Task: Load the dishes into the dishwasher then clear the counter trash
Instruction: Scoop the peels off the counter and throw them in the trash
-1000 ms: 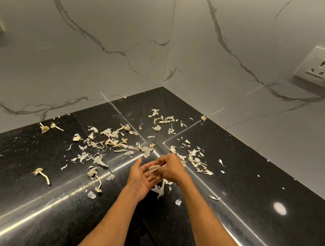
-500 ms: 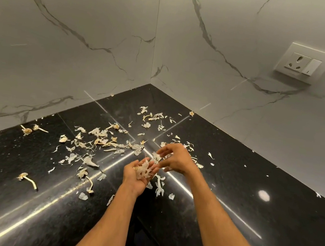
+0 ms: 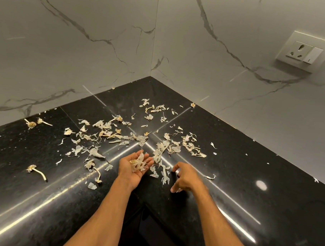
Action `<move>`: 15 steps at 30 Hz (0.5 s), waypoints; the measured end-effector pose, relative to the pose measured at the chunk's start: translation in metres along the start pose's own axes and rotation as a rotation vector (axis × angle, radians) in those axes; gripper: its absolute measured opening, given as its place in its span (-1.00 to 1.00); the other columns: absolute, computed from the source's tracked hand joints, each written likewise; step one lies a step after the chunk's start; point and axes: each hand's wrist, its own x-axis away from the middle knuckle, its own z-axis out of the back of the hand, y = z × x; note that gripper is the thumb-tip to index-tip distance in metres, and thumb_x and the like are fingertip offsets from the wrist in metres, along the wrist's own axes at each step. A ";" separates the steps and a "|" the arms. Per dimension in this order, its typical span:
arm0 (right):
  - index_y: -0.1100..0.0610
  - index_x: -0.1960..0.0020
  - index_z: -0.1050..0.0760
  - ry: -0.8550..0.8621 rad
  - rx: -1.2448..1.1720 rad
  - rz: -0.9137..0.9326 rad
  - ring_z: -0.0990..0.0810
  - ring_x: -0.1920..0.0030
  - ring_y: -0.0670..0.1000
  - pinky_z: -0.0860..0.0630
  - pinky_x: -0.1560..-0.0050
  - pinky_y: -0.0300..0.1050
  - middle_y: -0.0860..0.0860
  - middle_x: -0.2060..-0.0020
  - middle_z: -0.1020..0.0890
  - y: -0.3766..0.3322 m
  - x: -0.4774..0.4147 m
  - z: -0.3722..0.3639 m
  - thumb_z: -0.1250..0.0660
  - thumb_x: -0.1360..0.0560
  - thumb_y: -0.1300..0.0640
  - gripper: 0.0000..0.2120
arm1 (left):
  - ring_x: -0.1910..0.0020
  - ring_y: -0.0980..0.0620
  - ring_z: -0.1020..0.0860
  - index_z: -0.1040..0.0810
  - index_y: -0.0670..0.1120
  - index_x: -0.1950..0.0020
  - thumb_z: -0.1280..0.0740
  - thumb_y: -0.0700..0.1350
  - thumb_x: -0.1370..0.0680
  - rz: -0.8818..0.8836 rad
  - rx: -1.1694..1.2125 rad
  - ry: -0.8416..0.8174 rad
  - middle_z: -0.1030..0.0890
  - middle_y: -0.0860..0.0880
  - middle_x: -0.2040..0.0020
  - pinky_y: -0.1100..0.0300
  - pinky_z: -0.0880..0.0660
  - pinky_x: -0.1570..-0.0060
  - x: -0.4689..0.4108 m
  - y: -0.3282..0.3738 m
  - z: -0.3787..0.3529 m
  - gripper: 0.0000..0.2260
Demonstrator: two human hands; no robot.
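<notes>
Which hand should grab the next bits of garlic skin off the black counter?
Right. The right hand holds nothing and hovers right beside the loose peels on the counter. The left hand lies palm up, cupping a heap of gathered peels, so it serves better as the bowl.

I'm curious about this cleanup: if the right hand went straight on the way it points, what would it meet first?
Probably the loose peels on the counter just ahead of the right hand.
</notes>
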 end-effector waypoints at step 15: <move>-0.20 -0.46 -0.20 0.099 0.151 0.031 -0.41 -0.32 0.26 -0.63 0.05 0.16 0.05 -0.45 -0.18 -0.058 -0.028 -0.024 -0.62 -0.18 -0.19 -0.03 | 0.09 -0.26 -0.60 -0.49 -0.31 -0.24 -0.17 -0.27 -0.57 -0.019 -0.050 0.020 -0.59 -0.28 0.04 0.00 -0.65 0.28 0.006 0.020 0.024 -0.72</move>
